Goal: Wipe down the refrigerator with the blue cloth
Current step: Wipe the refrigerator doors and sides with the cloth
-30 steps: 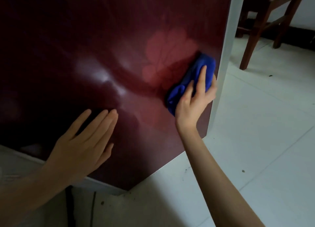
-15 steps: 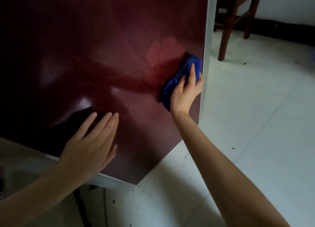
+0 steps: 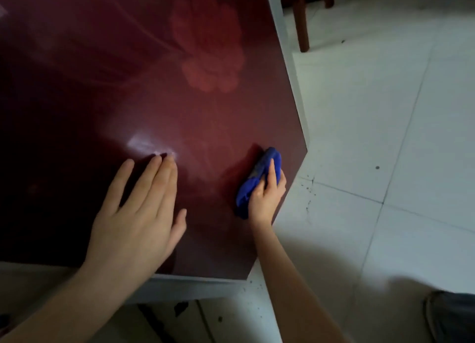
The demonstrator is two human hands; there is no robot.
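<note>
Grip of right hand (image 3: 267, 200) around blue cloth (image 3: 246, 193), seemingly against refrigerator (image 3: 180, 111); left hand (image 3: 138, 214) flat.

Dim, soft, glare on refrigerator (image 3: 144, 147)

Blue cloth (image 3: 245, 196) half hidden under my right hand (image 3: 267, 197), refrigerator (image 3: 154, 90) cut off left, chair (image 3: 302, 21) only legs, blurred dark shape (image 3: 453, 317) near right.

Worn at head height, tilted steeply forward and down, close to the refrigerator door (image 3: 144, 106), with tiled floor (image 3: 390, 142) filling the right side.
</note>
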